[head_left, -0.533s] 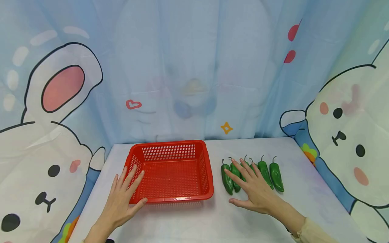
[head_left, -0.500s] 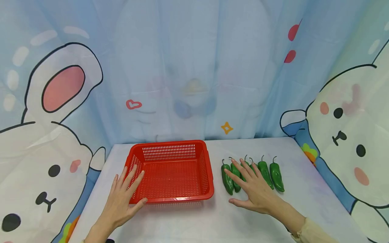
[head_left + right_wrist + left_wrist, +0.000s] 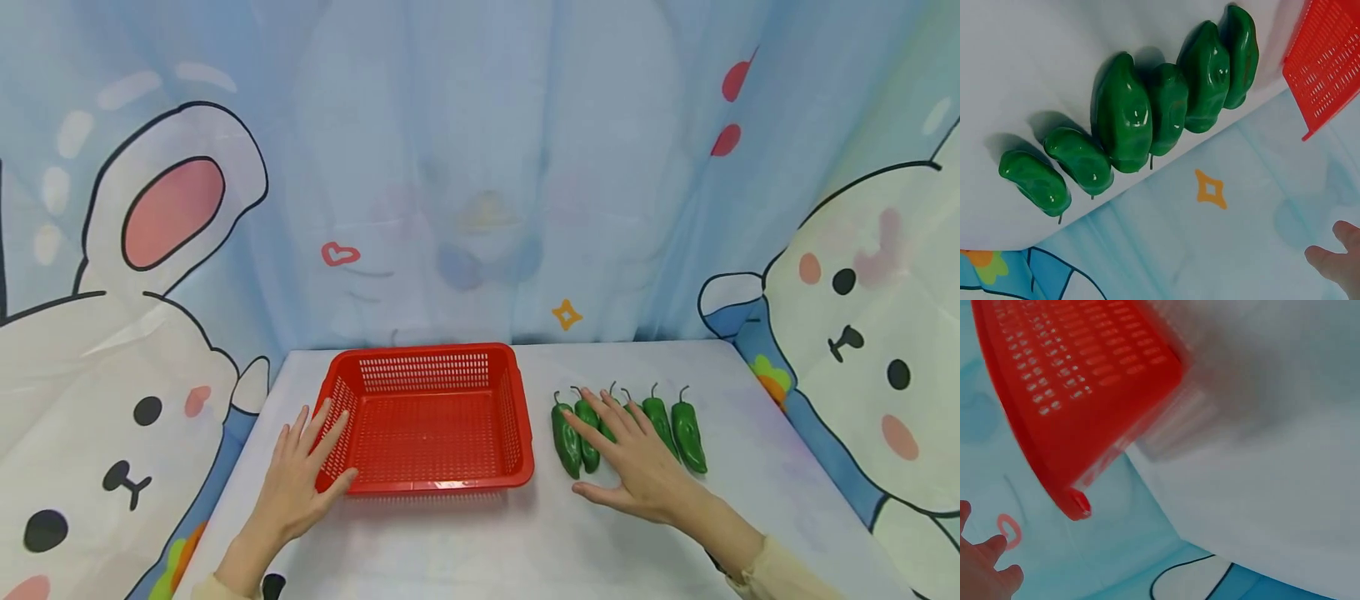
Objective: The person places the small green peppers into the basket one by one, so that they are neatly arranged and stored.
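Observation:
A red plastic basket (image 3: 427, 433) with slotted walls stands on the white table, with nothing in it. Over its left side my left hand (image 3: 298, 483) is held with fingers spread, gripping nothing. The left wrist view shows the basket's wall (image 3: 1085, 394) apart from the fingertips (image 3: 1010, 578). Several green peppers lie in a row right of the basket, from the leftmost pepper (image 3: 566, 442) to the rightmost pepper (image 3: 688, 437). My right hand (image 3: 647, 473), fingers spread, is above the row and partly hides its middle in the head view. In the right wrist view every pepper (image 3: 1125, 119) is untouched.
A white cloth covers the table (image 3: 465, 550), whose far edge meets a pale blue curtain (image 3: 480, 167) with cartoon rabbits. Bare tabletop lies in front of the basket and to the right of the peppers.
The head view has shifted slightly, so the scene sits a little further right. My left hand has moved slightly left relative to the basket. Basket and peppers stay put.

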Tool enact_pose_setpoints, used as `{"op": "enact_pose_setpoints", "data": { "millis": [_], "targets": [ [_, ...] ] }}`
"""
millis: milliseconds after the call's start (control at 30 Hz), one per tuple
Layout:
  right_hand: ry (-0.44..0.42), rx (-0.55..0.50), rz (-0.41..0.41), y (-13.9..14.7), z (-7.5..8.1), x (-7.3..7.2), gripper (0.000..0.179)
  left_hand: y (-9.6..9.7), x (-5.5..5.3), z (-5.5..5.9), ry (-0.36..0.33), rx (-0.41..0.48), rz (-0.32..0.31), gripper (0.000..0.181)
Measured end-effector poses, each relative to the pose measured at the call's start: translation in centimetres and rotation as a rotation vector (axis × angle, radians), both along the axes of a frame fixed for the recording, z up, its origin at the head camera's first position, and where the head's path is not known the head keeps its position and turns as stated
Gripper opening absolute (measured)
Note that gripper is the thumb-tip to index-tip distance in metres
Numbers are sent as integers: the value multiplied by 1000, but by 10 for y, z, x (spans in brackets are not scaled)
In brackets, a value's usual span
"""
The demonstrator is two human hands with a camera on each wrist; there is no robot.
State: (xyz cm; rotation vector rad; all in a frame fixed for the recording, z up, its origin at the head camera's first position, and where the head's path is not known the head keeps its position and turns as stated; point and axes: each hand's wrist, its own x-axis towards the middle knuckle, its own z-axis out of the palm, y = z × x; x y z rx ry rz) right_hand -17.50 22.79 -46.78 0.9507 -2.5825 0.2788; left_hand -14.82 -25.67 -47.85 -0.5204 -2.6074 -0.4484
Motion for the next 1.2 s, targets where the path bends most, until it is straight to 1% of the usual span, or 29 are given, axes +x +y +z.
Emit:
{"op": "enact_pose_setpoints", "data": {
  "millis": [100,200,367,533,700,767,867,1000,1100,1200],
  "targets": [
    [-3,-2,-3,1,-1,1,92,-6,-10,-5,-18,32,32,76],
    [-1,-1,-2,2,-3,1,91,-11,-21,-9,-47,69,76,71],
    [-13,-3,-20,6,-6,2,92,-17,-40,-12,-127,125,133,66],
    [-32,-23,-36,10,-9,2,91,-20,-53,-16,-203,182,152,66],
    [-36,-86,-27,15,-11,1,86,-21,-57,-26,-254,242,132,68],
    [-55,-136,-24,16,-11,1,84,-22,-57,-30,-272,275,118,68],
    [-113,-236,-34,18,-8,1,80,-23,-58,-34,-313,326,88,70],
    [-227,-345,-89,23,-3,-2,74,-24,-58,-34,-367,360,69,70],
    [-313,-405,-159,32,0,-7,69,-24,-58,-33,-394,358,76,69],
    [-377,-471,-238,44,2,-15,65,-24,-58,-32,-412,351,85,68]
  ]
}}
